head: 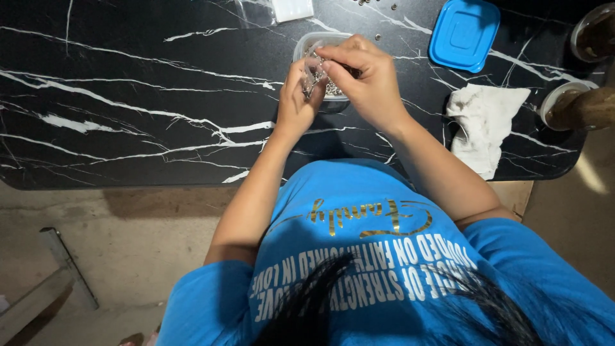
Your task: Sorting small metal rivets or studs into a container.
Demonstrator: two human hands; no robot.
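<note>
Both my left hand [296,102] and right hand [365,80] pinch a small clear bag [314,69] over the tub [306,42] — one slip could scatter beads past it.

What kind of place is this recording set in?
Probably a home or small workshop bench for hand assembly: a black marble-patterned table, a clear tub of small metal parts under both hands, a blue lid and a white cloth alongside.
</note>
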